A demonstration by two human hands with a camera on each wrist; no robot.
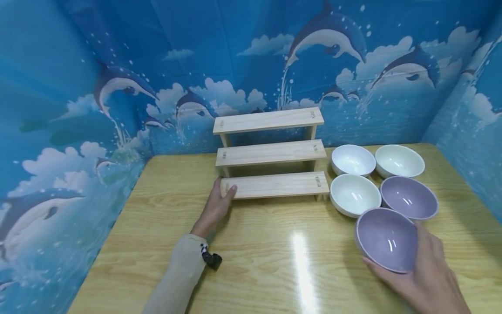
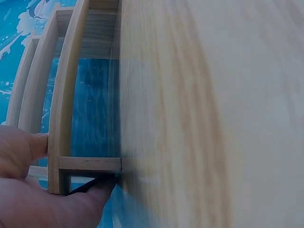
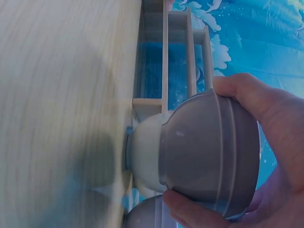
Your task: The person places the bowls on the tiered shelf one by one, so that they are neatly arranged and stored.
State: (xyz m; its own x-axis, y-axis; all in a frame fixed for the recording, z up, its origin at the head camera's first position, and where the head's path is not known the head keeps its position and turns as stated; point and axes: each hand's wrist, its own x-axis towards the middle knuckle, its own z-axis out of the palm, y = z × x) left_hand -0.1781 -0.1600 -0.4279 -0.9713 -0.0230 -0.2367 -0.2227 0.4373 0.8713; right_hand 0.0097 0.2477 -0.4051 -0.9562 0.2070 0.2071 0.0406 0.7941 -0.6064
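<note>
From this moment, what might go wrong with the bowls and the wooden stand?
The right hand alone holds the glossy purple bowl above the table, so it might slip. It could also knock the nearest pale bowl or the second purple bowl close by. If the left hand on the wooden stand pulls, the stand may shift.

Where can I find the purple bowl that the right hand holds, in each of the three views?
Head: the held purple bowl is at the lower right.
Left wrist: it is not in this picture.
Right wrist: the purple bowl is large, right of centre, seen from outside.
Shared landmark: the wooden shelf, near the middle in head, at the left in left wrist, at the top in right wrist.
</note>
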